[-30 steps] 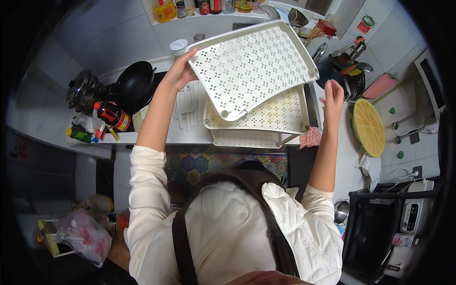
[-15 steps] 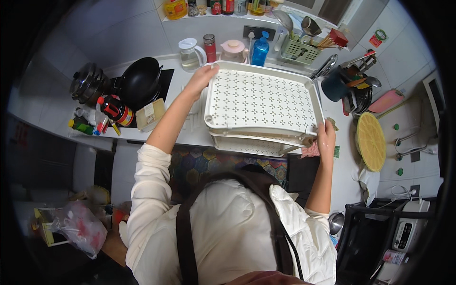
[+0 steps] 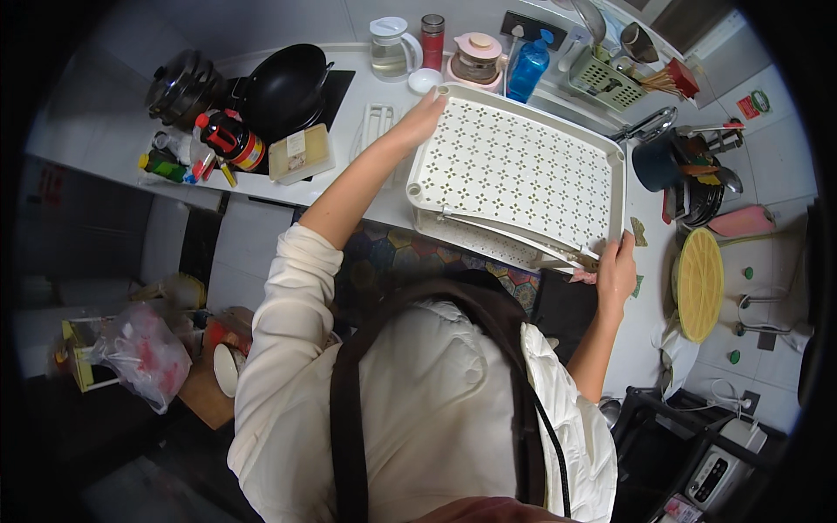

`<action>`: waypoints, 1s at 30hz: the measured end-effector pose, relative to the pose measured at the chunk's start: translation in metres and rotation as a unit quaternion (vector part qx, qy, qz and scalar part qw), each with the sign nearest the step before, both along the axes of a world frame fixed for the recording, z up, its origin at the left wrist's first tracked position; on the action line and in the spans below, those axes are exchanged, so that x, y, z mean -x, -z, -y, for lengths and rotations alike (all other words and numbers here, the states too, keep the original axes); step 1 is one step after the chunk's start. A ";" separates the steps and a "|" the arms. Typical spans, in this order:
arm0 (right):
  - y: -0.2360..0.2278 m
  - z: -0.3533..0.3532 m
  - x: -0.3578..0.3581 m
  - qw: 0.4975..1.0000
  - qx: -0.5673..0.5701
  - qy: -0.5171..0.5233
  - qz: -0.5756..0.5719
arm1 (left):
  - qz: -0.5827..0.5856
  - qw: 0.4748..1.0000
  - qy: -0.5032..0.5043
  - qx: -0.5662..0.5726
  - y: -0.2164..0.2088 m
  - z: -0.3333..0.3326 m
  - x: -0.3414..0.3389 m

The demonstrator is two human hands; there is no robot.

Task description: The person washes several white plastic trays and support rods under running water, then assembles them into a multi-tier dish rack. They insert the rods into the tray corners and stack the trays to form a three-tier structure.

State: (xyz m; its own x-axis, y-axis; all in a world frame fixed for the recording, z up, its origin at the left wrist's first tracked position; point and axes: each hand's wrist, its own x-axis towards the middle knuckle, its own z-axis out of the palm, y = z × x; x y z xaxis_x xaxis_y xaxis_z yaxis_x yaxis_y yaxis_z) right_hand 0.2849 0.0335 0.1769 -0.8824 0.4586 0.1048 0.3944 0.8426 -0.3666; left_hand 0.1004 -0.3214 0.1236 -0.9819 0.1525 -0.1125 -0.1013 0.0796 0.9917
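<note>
A white plastic storage rack [image 3: 523, 170] with a flower-pattern perforated top shelf is held over the front of the counter. Below its top shelf, part of a second perforated shelf [image 3: 479, 240] shows. At the far left corner, my left hand [image 3: 422, 122] is closed around the rim. My right hand [image 3: 617, 268] grips the near right corner, its fingers bent over the edge. Beside my left forearm, a white slatted plastic piece [image 3: 377, 131] lies on the counter. A small white bowl [image 3: 425, 81] stands just beyond my left hand. The undersides of both grips are hidden.
Along the back wall stand a water pitcher [image 3: 392, 50], a red flask [image 3: 432, 42], a pink kettle [image 3: 477, 61] and a blue pump bottle [image 3: 529, 70]. A black wok [image 3: 283, 91] is at left, a yellow round lid [image 3: 700, 283] at right. A faucet [image 3: 649, 124] rises behind the rack.
The view has shifted, so the counter things appear farther right. The rack has come nearer to me and tilted slightly, uncovering the small white bowl and the slatted piece. Both hands keep their grip.
</note>
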 end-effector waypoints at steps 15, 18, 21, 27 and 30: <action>-0.001 -0.012 0.002 0.995 0.086 -0.043 -0.028 | -0.074 0.964 -0.015 0.254 -0.017 -0.003 0.021; -0.007 -0.016 0.008 0.987 0.154 -0.039 -0.034 | -0.035 0.975 -0.028 0.216 -0.026 -0.013 0.028; -0.011 -0.030 0.019 0.959 0.280 -0.015 -0.043 | 0.084 0.993 -0.011 0.080 -0.046 -0.018 0.037; 0.017 -0.068 0.028 0.926 0.350 0.040 -0.138 | 0.057 0.997 -0.045 -0.035 -0.063 0.004 0.022; 0.029 -0.104 0.012 0.883 0.417 0.094 -0.195 | 0.004 0.987 -0.107 -0.118 -0.025 0.056 0.023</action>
State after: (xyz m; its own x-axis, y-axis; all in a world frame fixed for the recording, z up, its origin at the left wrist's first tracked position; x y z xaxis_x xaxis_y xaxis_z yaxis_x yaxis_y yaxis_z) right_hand 0.2732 0.1378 0.1479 -0.7535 0.6546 -0.0605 0.2060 0.1477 -0.9673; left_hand 0.0773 -0.3771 0.1484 -0.9937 -0.0359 -0.1059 -0.0979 -0.1767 0.9794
